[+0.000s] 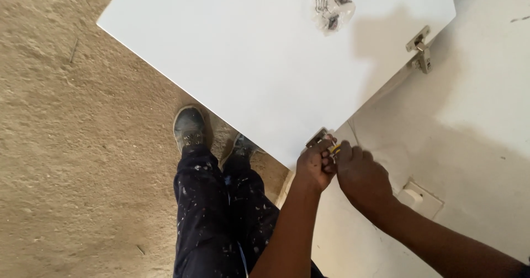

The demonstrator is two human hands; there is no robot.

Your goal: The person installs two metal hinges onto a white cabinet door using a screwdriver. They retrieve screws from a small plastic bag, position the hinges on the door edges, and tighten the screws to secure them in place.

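Head view is looking down on a white panel (pixel 259 62) lying flat, one corner pointing toward the person's legs. Both hands are meeting at the near edge of that panel, just right of the near corner. Left hand (pixel 314 165) is closing its grip around a metal hinge (pixel 317 138) seated at the edge; right hand (pixel 361 176) is pinching a small yellow-handled tool (pixel 334 150), only a sliver of it showing between the fingers, so its kind cannot be told.

Hinge is looking like stiff, light metal, small enough that fingertips at its sides are the sensible hold; likely to slip off line if not pressed flat. Panel is reading as rigid, smooth-faced and probably heavy, best taken along its long edges, not by a corner.

A second hinge (pixel 419 49) is sitting on the same edge toward the far right corner. A clear bag of fittings (pixel 330 2) is resting on the panel near its far edge, well apart from the hands.

Room: pale wall surface (pixel 486 101) is running just beside the hinge edge, leaving little clearance there. Rough sandy floor (pixel 66 145) is lying open along the left edge. Two shoes (pixel 190 129) are standing partly tucked under the near corner.
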